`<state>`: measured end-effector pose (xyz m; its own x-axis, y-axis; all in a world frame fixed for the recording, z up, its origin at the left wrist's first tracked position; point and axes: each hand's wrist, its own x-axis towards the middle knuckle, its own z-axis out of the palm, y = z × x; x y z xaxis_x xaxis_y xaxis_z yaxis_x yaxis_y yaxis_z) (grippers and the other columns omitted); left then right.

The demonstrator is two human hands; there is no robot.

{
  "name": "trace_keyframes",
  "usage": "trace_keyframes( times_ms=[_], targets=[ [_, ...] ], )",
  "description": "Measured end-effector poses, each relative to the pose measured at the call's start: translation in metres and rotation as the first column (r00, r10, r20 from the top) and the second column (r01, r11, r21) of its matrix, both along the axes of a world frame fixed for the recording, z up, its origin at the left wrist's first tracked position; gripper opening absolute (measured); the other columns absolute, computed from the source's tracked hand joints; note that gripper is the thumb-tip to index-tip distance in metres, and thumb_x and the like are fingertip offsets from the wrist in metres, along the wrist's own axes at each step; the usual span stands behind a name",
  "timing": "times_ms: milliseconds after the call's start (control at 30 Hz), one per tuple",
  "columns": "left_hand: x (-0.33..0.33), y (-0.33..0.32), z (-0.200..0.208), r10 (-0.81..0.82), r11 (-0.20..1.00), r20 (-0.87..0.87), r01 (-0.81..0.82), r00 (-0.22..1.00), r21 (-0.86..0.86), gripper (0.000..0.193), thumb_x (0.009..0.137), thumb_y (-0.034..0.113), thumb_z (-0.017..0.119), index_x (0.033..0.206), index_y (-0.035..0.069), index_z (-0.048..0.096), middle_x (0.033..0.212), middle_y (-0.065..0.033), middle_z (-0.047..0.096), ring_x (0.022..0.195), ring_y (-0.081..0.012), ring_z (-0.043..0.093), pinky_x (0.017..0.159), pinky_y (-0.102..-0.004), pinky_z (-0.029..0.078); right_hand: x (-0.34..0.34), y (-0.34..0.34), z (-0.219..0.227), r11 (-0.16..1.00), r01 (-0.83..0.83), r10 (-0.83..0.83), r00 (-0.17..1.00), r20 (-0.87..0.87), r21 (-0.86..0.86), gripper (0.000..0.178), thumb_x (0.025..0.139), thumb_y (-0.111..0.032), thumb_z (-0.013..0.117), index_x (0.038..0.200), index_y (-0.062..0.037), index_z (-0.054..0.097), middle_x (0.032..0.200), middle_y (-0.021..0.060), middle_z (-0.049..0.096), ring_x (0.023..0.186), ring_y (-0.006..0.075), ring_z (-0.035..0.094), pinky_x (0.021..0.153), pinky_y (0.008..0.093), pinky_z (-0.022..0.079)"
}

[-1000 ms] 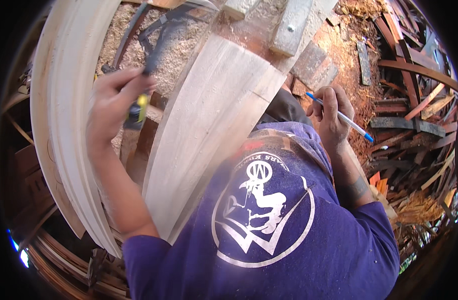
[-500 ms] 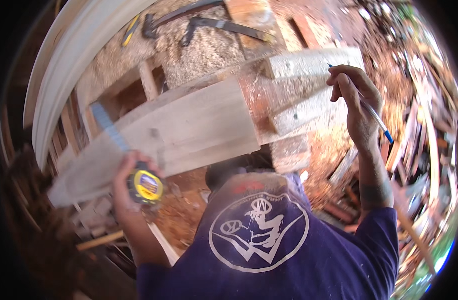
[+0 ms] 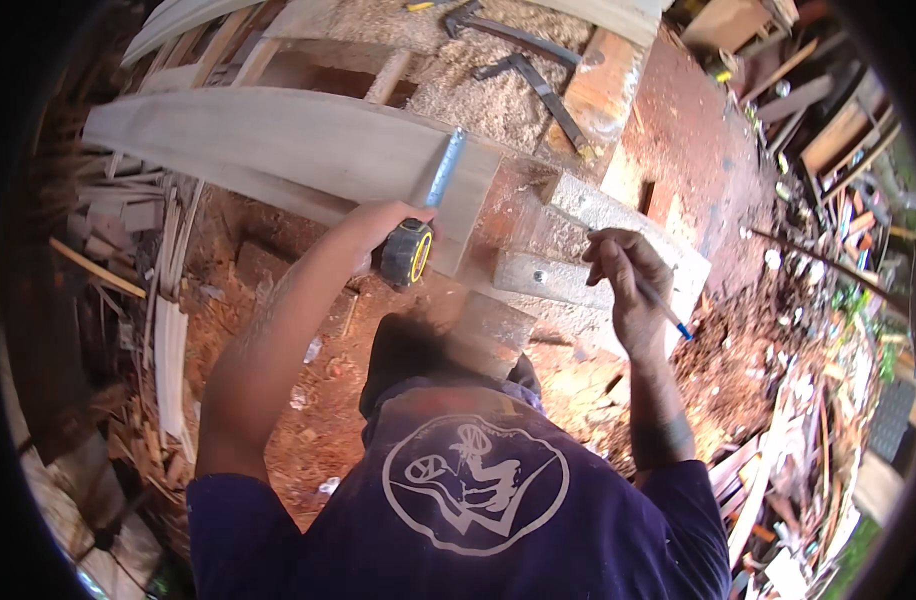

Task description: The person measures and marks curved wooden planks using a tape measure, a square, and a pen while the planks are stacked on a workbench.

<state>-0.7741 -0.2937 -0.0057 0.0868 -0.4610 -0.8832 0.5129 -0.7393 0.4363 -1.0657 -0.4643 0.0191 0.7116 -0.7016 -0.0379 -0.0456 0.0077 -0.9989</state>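
Note:
My left hand is closed round a black and yellow tape measure at the near edge of a long pale wooden board. A short length of light blue blade sticks out of the case and lies across the board, close to its right end. My right hand grips a pen with a blue end, over two whitish blocks at the bench's right side. The near block and the far block each show a dark bolt or hole.
Behind the board, sawdust covers part of the bench, with a dark angled metal tool and another dark tool on it. Wood scraps are heaped at the left, and more offcuts lie at the right. Reddish ground shows below.
My left hand has moved right along the board with the tape measure, to near the board's right end. My right hand, still holding the pen, sits lower and further left in view; the view has turned.

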Motion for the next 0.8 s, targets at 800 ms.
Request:
trace_keyframes(
  times_ms=[800],
  targets=[
    [-0.091,0.091,-0.015,-0.152,0.978,0.776,-0.023,0.611,0.21,0.046,0.094,0.042,0.066,0.09,-0.002,0.076,0.075,-0.0212,0.068,0.075,-0.0372,0.069,0.07,-0.0458,0.051,0.125,-0.06,-0.014,0.888,-0.459,0.458,0.887,0.049,0.013,0.01,0.094,0.0,0.065,0.101,-0.0027,0.059,0.083,0.0042,0.064,0.066,0.0086,0.06,0.057,0.0247,0.049]
  ],
)
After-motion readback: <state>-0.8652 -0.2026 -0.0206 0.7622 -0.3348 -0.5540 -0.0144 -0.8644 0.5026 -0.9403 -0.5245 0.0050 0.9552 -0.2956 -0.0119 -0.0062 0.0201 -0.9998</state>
